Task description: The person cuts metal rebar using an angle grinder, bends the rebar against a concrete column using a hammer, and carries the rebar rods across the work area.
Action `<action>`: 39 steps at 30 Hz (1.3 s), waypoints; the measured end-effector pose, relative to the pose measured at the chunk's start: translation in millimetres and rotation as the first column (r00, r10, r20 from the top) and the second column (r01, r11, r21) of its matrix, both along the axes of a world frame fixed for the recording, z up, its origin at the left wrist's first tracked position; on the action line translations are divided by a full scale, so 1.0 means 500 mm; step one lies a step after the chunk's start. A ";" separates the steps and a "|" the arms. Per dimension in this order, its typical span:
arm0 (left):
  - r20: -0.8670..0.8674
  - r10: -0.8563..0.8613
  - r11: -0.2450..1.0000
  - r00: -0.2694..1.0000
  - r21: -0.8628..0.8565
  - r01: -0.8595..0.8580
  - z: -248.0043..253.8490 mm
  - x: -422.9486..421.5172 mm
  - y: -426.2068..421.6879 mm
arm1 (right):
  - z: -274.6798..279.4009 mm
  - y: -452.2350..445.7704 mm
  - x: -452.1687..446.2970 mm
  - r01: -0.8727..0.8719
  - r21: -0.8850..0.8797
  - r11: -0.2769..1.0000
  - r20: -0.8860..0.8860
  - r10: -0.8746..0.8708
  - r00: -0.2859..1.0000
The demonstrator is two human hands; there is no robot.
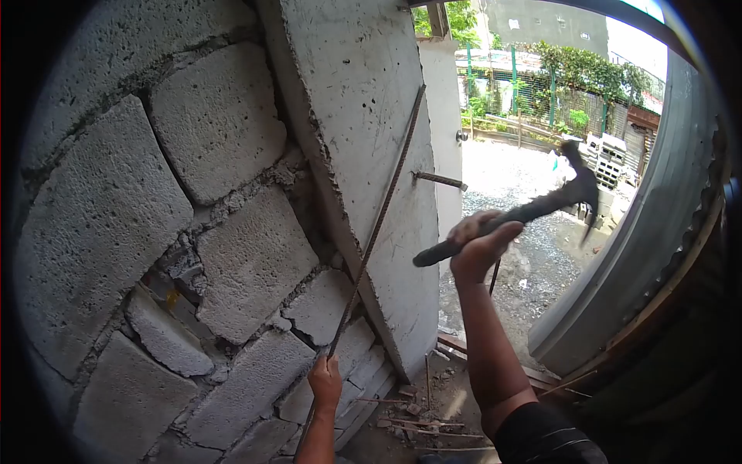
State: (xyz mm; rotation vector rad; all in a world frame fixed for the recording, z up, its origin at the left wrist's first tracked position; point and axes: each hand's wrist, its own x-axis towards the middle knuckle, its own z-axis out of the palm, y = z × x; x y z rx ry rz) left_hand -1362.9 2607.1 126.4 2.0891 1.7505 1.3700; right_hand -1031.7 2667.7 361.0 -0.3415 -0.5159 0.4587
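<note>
My left hand [325,384] is wrapped round a long, thin ribbed steel bar [378,220]. The bar slants up and to the right across a grey concrete column [363,100]; its lower end runs down past my wrist. Raised in front of the doorway, my right hand [485,246] grips a dark claw hammer [541,206] by its handle. The hammer's head is up at the right, slightly blurred, and apart from the bar. A short metal rod [440,181] sticks out of the column near the bar's upper part.
A wall of rough concrete blocks [224,116] with gaps in its joints fills the left. Rubble and thin sticks [433,425] lie on the floor below. Grey corrugated sheeting [618,255] borders the opening at right. Outside are gravel, stacked hollow blocks [610,158] and a fence.
</note>
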 end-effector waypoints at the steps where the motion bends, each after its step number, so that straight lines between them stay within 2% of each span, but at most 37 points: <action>1: 0.001 0.000 1.000 1.000 -0.006 0.000 -0.004 0.002 -0.006 | -0.060 0.055 -0.044 -0.173 -0.299 0.938 0.187 0.236 0.954; 2: 0.008 -0.009 1.000 1.000 -0.015 0.009 -0.007 0.002 -0.013 | -0.064 0.059 -0.033 -0.335 -0.614 0.714 0.234 0.571 0.787; 3: 0.009 -0.022 1.000 1.000 -0.011 0.022 0.001 -0.003 -0.005 | -0.079 0.067 -0.018 -0.449 -0.581 0.679 0.056 0.583 0.810; 5: 0.063 -0.021 0.999 0.998 -0.039 0.024 0.019 0.009 0.001 | -0.066 0.024 0.025 -0.415 -0.625 0.661 0.092 0.590 0.802; 6: 0.097 -0.022 0.995 0.995 -0.092 0.031 0.020 0.001 -0.016 | -0.080 -0.007 0.035 -0.337 -0.602 0.724 0.151 0.517 0.842; 7: 0.102 -0.023 0.996 0.995 -0.080 0.032 0.024 0.004 -0.009 | -0.068 -0.019 0.051 -0.248 -0.557 0.793 0.232 0.435 0.870; 10: 0.106 -0.040 0.991 0.994 -0.125 0.053 0.017 -0.008 -0.013 | 0.019 -0.088 0.078 -0.085 -0.278 0.957 0.253 0.158 0.955; 11: 0.109 -0.035 0.992 0.993 -0.117 0.048 0.016 -0.008 -0.014 | 0.046 -0.096 0.086 -0.006 -0.171 0.985 0.228 0.045 0.973; 13: 0.114 -0.033 0.994 0.993 -0.098 0.044 0.019 -0.007 0.000 | 0.074 -0.068 0.101 0.072 0.056 0.996 0.069 -0.076 0.995; 14: 0.104 -0.034 0.996 0.994 -0.075 0.042 0.016 -0.007 0.002 | 0.076 -0.041 0.082 0.054 0.128 0.990 -0.008 -0.054 0.999; 15: 0.094 -0.033 0.998 0.995 -0.056 0.038 0.010 -0.008 -0.003 | 0.058 -0.002 0.042 0.056 0.099 0.993 -0.043 -0.052 0.998; 16: 0.095 -0.026 0.997 0.995 -0.064 0.032 0.005 -0.010 -0.013 | 0.015 0.049 -0.011 -0.048 -0.030 0.998 -0.016 0.047 0.999; 17: 0.096 -0.031 0.996 0.995 -0.079 0.038 0.006 -0.009 -0.012 | -0.044 0.098 -0.047 -0.269 -0.319 0.909 0.090 0.311 0.946; 18: 0.090 -0.041 0.995 0.995 -0.092 0.050 0.010 -0.009 -0.007 | -0.053 0.104 -0.043 -0.483 -0.535 0.694 0.098 0.618 0.780; 19: 0.078 -0.050 0.994 0.996 -0.089 0.057 0.012 -0.016 -0.004 | -0.054 0.093 -0.026 -0.553 -0.549 0.627 -0.054 0.633 0.772; 21: 0.079 -0.047 0.997 0.996 -0.051 0.051 0.000 -0.016 -0.013 | -0.056 0.050 0.023 -0.456 -0.637 0.622 0.012 0.599 0.801; 22: 0.080 -0.053 0.997 0.995 -0.054 0.057 0.000 -0.015 -0.021 | -0.077 0.028 0.042 -0.402 -0.619 0.675 0.070 0.557 0.828; 23: 0.332 -0.079 0.983 0.940 -0.130 0.129 0.007 -0.012 -0.023 | -0.083 -0.001 0.053 -0.385 -0.585 0.714 0.073 0.519 0.851; 24: 0.562 -0.078 0.958 0.823 -0.187 0.219 0.009 -0.011 -0.025 | -0.087 -0.025 0.058 -0.355 -0.549 0.756 0.072 0.467 0.881; 26: 0.516 -0.086 0.952 0.852 -0.209 0.223 -0.014 -0.026 -0.024 | -0.085 -0.066 0.070 -0.294 -0.479 0.827 0.086 0.377 0.922; 28: 0.466 -0.096 0.946 0.880 -0.232 0.226 -0.018 -0.029 -0.034 | -0.073 -0.097 0.092 -0.278 -0.502 0.819 0.065 0.356 0.932; 30: 0.511 0.021 0.915 0.859 -0.356 0.189 0.012 -0.016 -0.057 | -0.069 -0.120 0.118 -0.256 -0.534 0.806 0.101 0.361 0.927; 31: 0.514 0.016 0.916 0.857 -0.351 0.194 -0.004 -0.020 -0.053 | -0.070 -0.127 0.128 -0.251 -0.532 0.809 0.106 0.357 0.928; 33: 0.346 -0.070 0.980 0.936 -0.151 0.129 -0.048 -0.036 -0.044 | -0.082 -0.134 0.143 -0.182 -0.556 0.811 0.204 0.345 0.916; 36: 0.254 -0.021 0.985 0.967 -0.159 0.063 -0.055 -0.035 -0.053 | -0.087 -0.141 0.151 -0.156 -0.557 0.816 0.234 0.335 0.913; 39: 0.216 -0.025 0.973 0.976 -0.220 0.073 -0.038 -0.039 -0.057 | -0.081 -0.143 0.153 -0.122 -0.556 0.822 0.263 0.313 0.913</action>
